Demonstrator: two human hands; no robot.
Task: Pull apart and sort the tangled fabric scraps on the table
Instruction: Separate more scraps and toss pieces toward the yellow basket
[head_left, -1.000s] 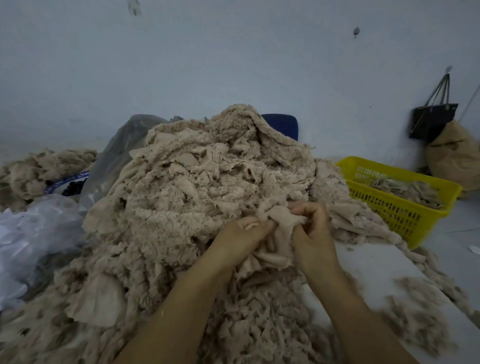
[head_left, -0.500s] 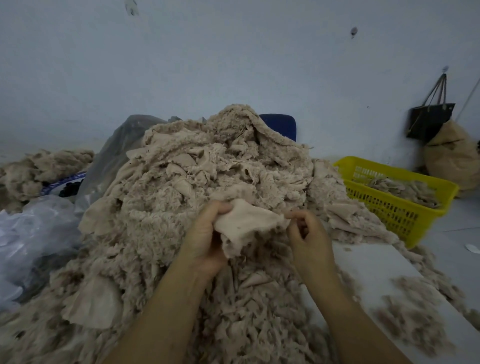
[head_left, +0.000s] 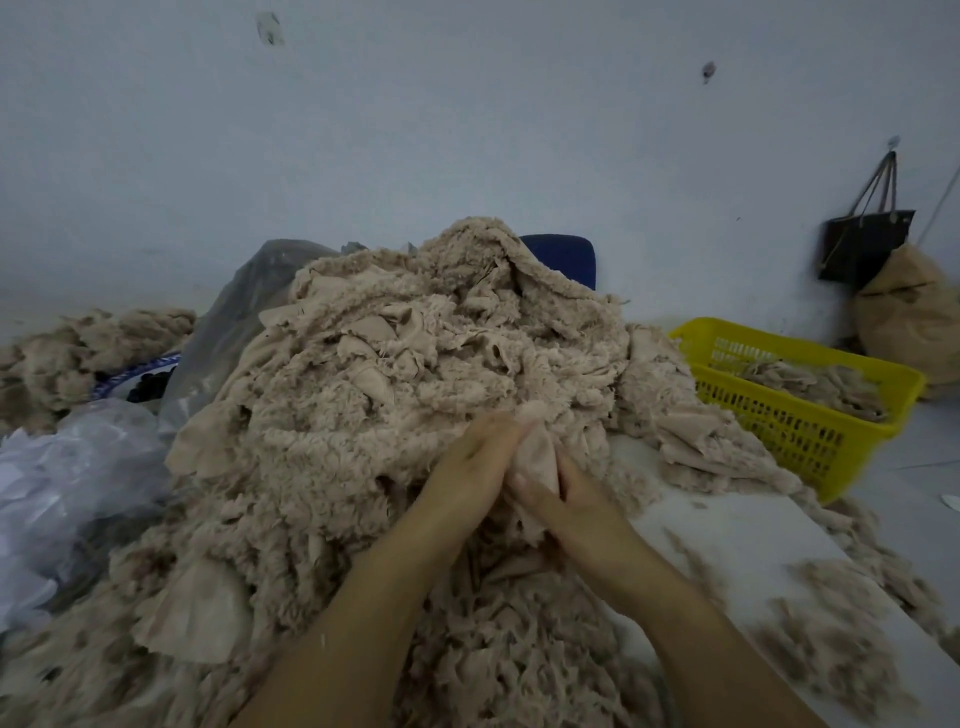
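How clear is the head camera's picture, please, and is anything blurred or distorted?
Head view: the light is dim and flat, bluish, with no glare; the left hand, right hand and the scrap they grip are smeared by motion blur; the pile behind looks sharper; the wide lens bows the edges, tilting the yellow basket.

Beige fabric scraps (head_left: 415, 374), yellow basket (head_left: 810, 410), blue chair back (head_left: 566, 257), black bag (head_left: 865, 244).

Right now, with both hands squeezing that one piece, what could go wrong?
The scrap gripped by the left hand and right hand may be tangled into the tall pile; a hard tug could drag more pieces down. Loose fluff lies near the edge of the table; a sweeping arm might knock it off.
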